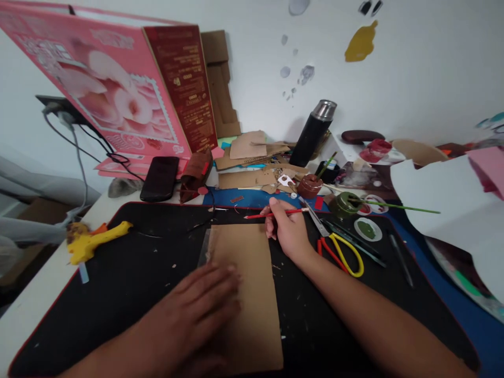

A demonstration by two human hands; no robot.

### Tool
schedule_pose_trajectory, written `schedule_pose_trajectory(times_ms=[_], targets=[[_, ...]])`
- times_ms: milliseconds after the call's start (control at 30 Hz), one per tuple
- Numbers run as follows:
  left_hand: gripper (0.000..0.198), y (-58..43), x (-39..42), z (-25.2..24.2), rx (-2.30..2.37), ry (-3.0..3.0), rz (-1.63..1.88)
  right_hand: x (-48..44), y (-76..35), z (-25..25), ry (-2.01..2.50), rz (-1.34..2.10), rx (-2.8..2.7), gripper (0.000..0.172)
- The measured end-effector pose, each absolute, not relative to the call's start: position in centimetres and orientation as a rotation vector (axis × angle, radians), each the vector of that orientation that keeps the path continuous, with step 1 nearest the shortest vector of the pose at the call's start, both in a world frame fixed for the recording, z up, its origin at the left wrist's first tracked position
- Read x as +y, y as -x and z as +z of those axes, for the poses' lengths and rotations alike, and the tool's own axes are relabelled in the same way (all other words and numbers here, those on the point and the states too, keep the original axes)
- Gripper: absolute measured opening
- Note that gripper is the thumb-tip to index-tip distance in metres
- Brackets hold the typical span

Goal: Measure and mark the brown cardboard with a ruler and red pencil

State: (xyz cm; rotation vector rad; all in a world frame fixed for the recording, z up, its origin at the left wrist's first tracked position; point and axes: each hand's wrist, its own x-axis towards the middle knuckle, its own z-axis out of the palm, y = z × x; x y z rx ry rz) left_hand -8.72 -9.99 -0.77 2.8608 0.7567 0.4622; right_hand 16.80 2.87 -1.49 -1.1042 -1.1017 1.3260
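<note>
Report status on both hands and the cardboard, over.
Left hand flat on cardboard sheet. Right hand gripping red pencil at sheet's top right corner. Scissors lie right of that hand, off the sheet.

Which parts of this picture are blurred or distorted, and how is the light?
Head view: the left hand on the cardboard sheet is smeared by blur; the right hand holding the thin red tool is sharp. Head view: wide-angle distortion tilts the pink box and bends the edges of the black mat. Head view: soft, even light, a faint shadow beside the thermos, no glare.
</note>
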Motion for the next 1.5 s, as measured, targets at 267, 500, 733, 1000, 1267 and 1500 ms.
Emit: schedule_pose_trajectory(times_ms=[267, 500, 733, 1000, 1267, 1500], targets=[[0.080, 5.9, -11.0, -0.8, 0.624, -2.850, 0.202, 3.2, -17.4, -1.3, 1.101, 1.329, -1.116, 0.052], [0.077, 4.4, -10.1, -1.0, 0.618, -2.750, 0.230, 3.4, -17.8, -1.3, 1.084, 1.338, -1.155, 0.051], [0.078, 3.1, -8.7, -1.7, 0.574, -2.680, 0.216, 4.0, -18.5, -1.2, 1.093, 1.316, -1.145, 0.057], [0.072, 0.4, -6.9, -1.7, 0.624, -2.643, 0.290, 4.1, -18.7, -1.2, 1.102, 1.336, -1.126, 0.058], [0.074, 0.1, -6.8, -1.0, 0.591, -2.648, 0.317, 4.4, -19.2, -0.9, 1.117, 1.271, -1.145, 0.058], [0.042, 6.0, -6.2, -1.3, 1.067, -2.619, 0.717, 5.1, -20.2, -0.8, 1.092, 1.258, -1.096, 0.055]])
